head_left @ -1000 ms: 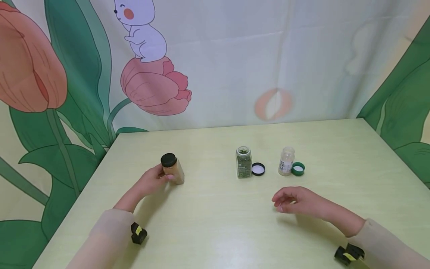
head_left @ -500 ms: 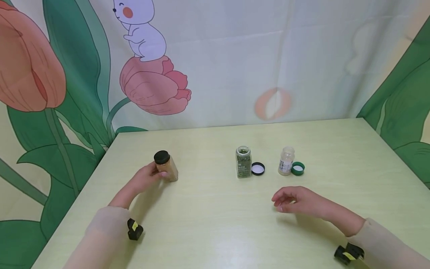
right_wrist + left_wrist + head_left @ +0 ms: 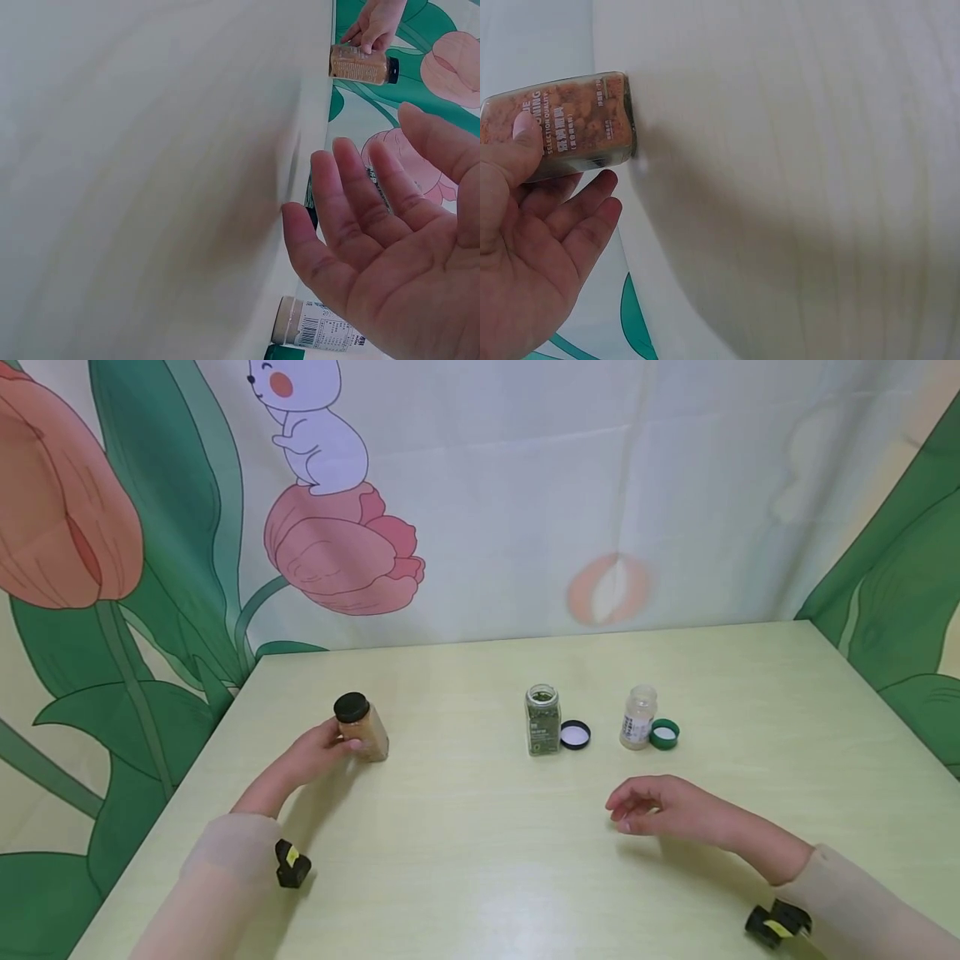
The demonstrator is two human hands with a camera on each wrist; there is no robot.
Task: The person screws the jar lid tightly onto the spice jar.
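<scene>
My left hand (image 3: 309,757) grips a square seasoning jar (image 3: 371,735) at the left of the table. The jar has a black lid on and orange-brown seasoning inside. In the left wrist view the thumb lies across the label of the jar (image 3: 592,112), and its base is right at the tabletop. My right hand (image 3: 671,806) holds nothing, its fingers loosely bent above the table. Beyond it stand an uncapped glass jar of green dried herbs (image 3: 543,727) and an uncapped small clear bottle (image 3: 637,722) with a white label.
A black lid (image 3: 576,735) lies beside the herb jar, inner side up. Next to the small bottle is a green cap (image 3: 664,735). The pale table (image 3: 465,843) ends at a curtain (image 3: 510,527) printed with tulips and a white animal.
My left hand has moved a little left and away from me with the seasoning jar. The right hand and the other containers have stayed in place.
</scene>
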